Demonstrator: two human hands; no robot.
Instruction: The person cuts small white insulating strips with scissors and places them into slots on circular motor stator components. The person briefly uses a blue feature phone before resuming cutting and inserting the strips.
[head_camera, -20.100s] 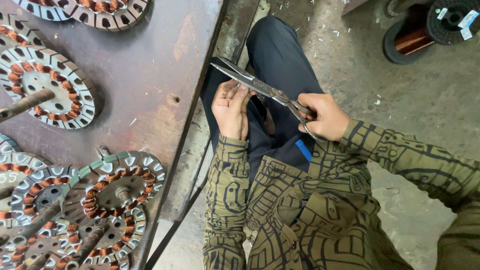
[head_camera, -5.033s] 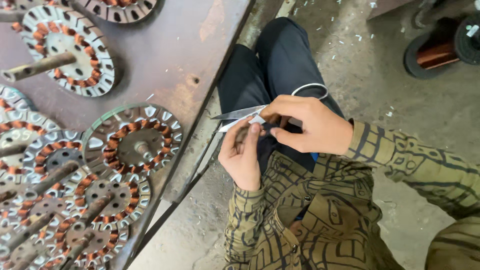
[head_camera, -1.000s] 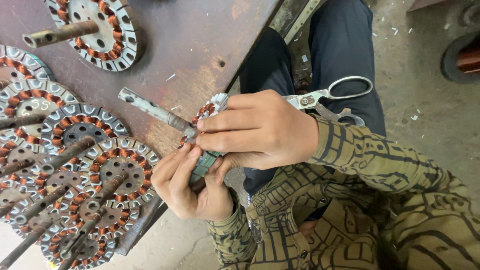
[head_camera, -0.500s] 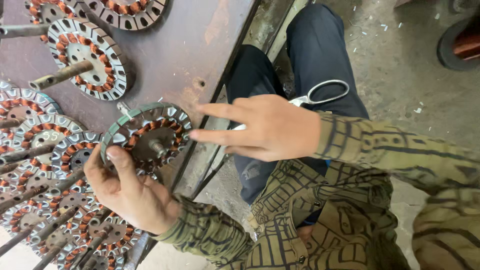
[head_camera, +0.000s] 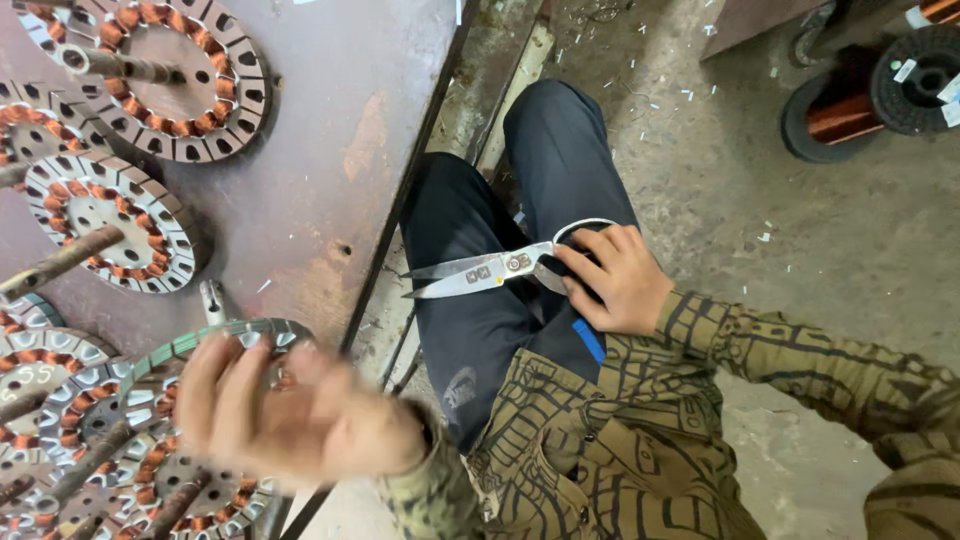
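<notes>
Copper-wound stator discs crowd the brown metal table (head_camera: 330, 130), several on steel shafts. Left hand (head_camera: 290, 410) hangs over the nearest stator (head_camera: 215, 345) at the table's near edge, the one with a green-taped rim. Hand is motion-blurred; fingers look spread and laid on or just above the disc, but whether they actually grip it I cannot tell.

Right hand (head_camera: 620, 280) rests on the lap, well apart from the table. It holds a pair of steel scissors (head_camera: 480, 275) by the handles, fingers through or around the loops. Blades stand slightly parted, tips pointing toward the table edge and lying across the dark trousers (head_camera: 480, 230).

Other stators: one large disc (head_camera: 170, 70) at the far end, another with a rusty shaft (head_camera: 110, 225) in the middle, more stacked at lower left. Copper wire spools (head_camera: 870, 90) sit on the concrete floor at upper right, among small white offcuts.

Judgement on handling: the disc by the left hand sits close to the edge, so take it by the rim with a full spread of fingers, not by the copper windings, which would scuff. Keep it level; the shaft makes it top-heavy. Scissors are best kept with tips away from the thigh and blades closed while the other hand works, since the points lie on the leg.
</notes>
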